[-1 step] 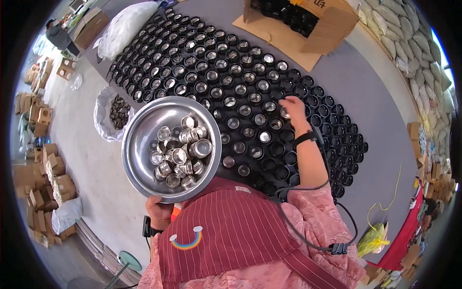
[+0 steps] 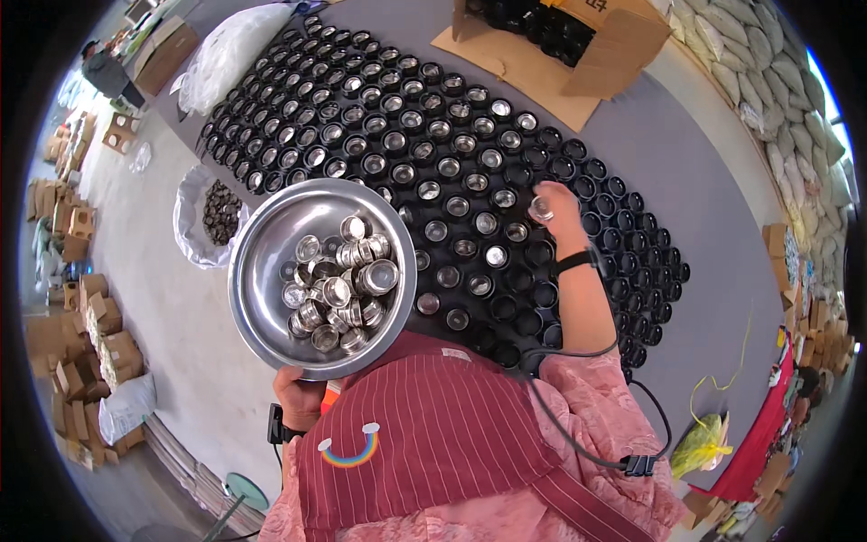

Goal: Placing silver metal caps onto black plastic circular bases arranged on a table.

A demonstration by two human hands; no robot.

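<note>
A wide steel bowl (image 2: pixel 262 307) rests tilted against my apron, and my left hand (image 2: pixel 299 396) grips its near rim. Inside lie several small shiny metal cups (image 2: pixel 336 292), heaped toward the bowl's right side. Out over rows of round black containers (image 2: pixel 611 239), my right hand (image 2: pixel 562 217) is closed with a small metal cup (image 2: pixel 541 209) at its fingertips. Many of the black containers left of this hand have a silver metal cup (image 2: pixel 486 223) sitting in them. Those to its right show dark insides.
A white plastic sack (image 2: pixel 191 237) with dark metal pieces stands left of the bowl. At the far side are a clear plastic bag (image 2: pixel 237 56) and an opened cardboard box (image 2: pixel 623 59) of black containers. A cable (image 2: pixel 578 452) hangs along my right arm. Another person (image 2: pixel 110 72) stands far left.
My right hand has shifted very slightly, and the metal cup at its fingertips shows more plainly. The bowl and my left hand stay in place.
</note>
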